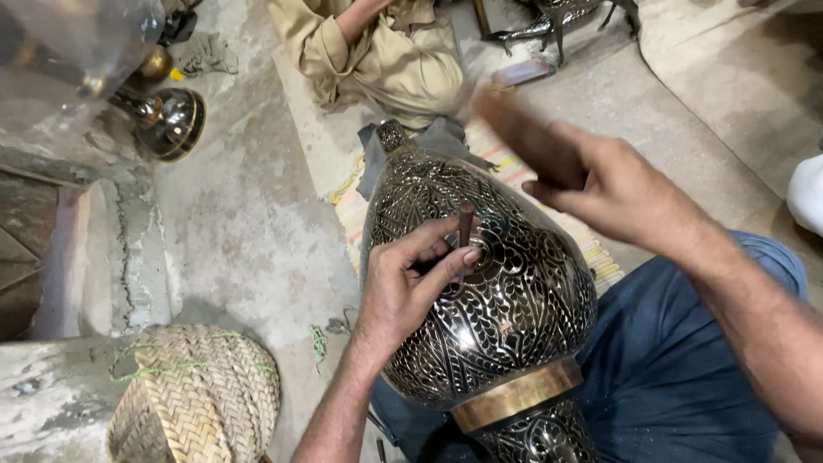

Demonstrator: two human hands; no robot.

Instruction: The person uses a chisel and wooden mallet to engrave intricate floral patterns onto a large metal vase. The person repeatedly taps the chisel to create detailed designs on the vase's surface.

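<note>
A large dark metal vase, covered in fine engraved leaf patterns and ringed by a brass band near its base, lies across my lap. My left hand rests on its body and pinches a short metal punch upright against the surface. Above and to the right, my right hand is raised and grips a wooden hammer handle, blurred with motion. The hammer's head is not visible.
A woven straw basket sits at lower left on the concrete floor. A dark brass-rimmed vessel lies at upper left. Another person in beige clothes sits ahead. A striped mat lies under the vase.
</note>
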